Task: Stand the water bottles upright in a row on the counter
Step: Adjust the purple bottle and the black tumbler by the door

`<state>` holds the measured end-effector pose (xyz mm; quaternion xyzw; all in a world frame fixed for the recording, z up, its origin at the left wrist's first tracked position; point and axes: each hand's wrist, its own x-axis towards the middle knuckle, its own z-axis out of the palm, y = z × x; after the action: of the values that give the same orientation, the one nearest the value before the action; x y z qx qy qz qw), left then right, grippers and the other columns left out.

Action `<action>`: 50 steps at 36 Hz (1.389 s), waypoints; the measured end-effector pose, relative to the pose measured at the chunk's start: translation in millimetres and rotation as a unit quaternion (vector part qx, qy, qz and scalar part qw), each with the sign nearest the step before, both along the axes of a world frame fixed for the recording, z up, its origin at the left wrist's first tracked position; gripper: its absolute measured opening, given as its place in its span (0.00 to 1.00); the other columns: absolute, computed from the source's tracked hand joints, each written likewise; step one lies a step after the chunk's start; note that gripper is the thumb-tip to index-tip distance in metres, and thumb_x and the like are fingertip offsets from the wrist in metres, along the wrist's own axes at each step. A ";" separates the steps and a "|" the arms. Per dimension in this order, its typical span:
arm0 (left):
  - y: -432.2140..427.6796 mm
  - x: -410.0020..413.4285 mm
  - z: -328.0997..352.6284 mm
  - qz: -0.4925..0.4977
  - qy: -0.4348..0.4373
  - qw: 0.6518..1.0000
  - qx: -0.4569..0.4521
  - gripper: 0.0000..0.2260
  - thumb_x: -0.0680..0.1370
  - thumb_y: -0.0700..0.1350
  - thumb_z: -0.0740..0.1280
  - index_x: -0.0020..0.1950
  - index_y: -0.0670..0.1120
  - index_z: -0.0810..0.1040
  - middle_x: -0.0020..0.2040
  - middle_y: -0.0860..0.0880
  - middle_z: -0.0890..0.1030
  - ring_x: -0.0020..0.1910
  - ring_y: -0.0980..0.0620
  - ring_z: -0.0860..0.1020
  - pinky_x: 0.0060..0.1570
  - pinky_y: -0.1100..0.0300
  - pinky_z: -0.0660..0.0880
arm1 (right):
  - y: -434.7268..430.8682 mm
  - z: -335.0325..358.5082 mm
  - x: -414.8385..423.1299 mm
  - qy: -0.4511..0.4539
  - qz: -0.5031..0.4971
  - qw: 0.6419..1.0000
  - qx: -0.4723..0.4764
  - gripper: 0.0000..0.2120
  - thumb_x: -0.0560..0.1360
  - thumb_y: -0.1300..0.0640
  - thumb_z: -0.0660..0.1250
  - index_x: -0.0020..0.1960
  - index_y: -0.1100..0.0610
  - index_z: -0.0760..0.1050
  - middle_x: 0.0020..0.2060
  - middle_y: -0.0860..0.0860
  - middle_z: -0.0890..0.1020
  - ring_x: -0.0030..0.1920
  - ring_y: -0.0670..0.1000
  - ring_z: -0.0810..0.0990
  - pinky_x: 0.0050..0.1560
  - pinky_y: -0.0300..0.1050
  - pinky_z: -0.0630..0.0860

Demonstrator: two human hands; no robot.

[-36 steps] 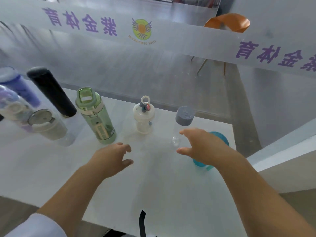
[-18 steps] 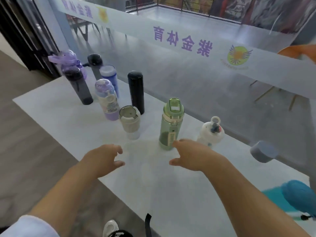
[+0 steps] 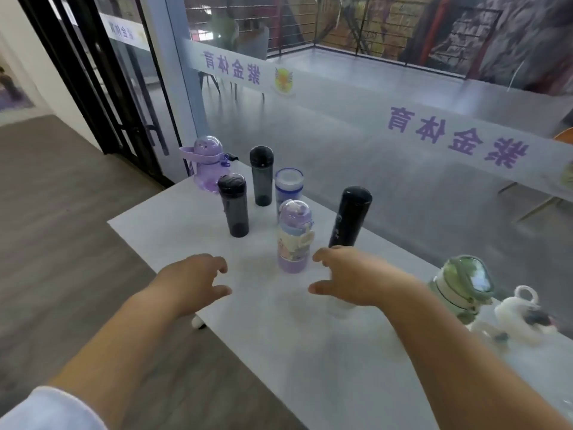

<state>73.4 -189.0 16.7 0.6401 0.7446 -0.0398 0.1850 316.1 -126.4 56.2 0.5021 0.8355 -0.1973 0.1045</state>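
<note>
Both forearms reach forward from the lower edge of the view, bare to above the wrist; a white sleeve (image 3: 46,411) shows on the left arm only. The left hand (image 3: 192,282) is held palm down, fingers loosely curled and spread, thumb pointing inward — empty. The right hand (image 3: 353,277) mirrors it — palm down, fingers curved, thumb toward the left hand, holding nothing. The two hands are level, a gap between them.

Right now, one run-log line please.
left hand: open, empty | right hand: open, empty | purple bottle: upright between hands | counter
</note>
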 end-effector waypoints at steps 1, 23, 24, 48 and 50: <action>3.7 -10.6 3.0 0.002 0.002 1.000 0.002 0.18 0.75 0.57 0.63 0.64 0.53 0.69 0.60 0.53 0.74 0.55 0.54 0.74 0.52 0.59 0.72 | 4.5 3.0 -10.1 0.001 0.002 1.000 0.002 0.27 0.73 0.42 0.65 0.68 0.52 0.64 0.62 0.51 0.74 0.58 0.55 0.76 0.54 0.47 0.72; 156.6 -163.0 23.9 0.034 0.011 0.998 0.058 0.16 0.75 0.58 0.64 0.61 0.55 0.71 0.56 0.56 0.75 0.52 0.55 0.74 0.50 0.59 0.72 | 164.6 37.6 -147.3 0.096 0.049 0.990 0.092 0.23 0.73 0.42 0.66 0.64 0.52 0.69 0.58 0.48 0.76 0.53 0.53 0.76 0.56 0.52 0.74; 165.5 -169.5 22.7 0.037 0.006 0.997 0.061 0.16 0.75 0.58 0.64 0.61 0.55 0.71 0.56 0.57 0.75 0.53 0.55 0.74 0.51 0.58 0.73 | 173.1 37.7 -151.5 0.100 0.050 0.990 0.091 0.23 0.73 0.43 0.66 0.64 0.51 0.68 0.59 0.48 0.76 0.54 0.53 0.76 0.56 0.52 0.74; 352.3 -269.2 -9.1 -0.045 -0.095 0.983 0.148 0.19 0.71 0.54 0.71 0.60 0.53 0.75 0.55 0.52 0.77 0.49 0.51 0.77 0.49 0.56 0.76 | 294.0 -0.3 -220.4 0.030 -0.135 0.989 0.060 0.23 0.74 0.43 0.64 0.67 0.49 0.66 0.61 0.48 0.75 0.57 0.53 0.75 0.54 0.49 0.74; 370.0 -273.7 -14.7 -0.071 -0.084 0.983 0.147 0.20 0.71 0.53 0.71 0.61 0.52 0.74 0.55 0.51 0.76 0.50 0.48 0.76 0.50 0.54 0.76 | 299.2 -8.4 -229.1 0.047 -0.174 0.981 0.065 0.24 0.74 0.44 0.64 0.67 0.49 0.66 0.61 0.49 0.74 0.58 0.53 0.74 0.56 0.50 0.73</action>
<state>-200.4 181.0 2.0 0.7124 0.6770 0.1117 0.1475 87.0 172.8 47.9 0.6356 0.7503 -0.1817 -0.0037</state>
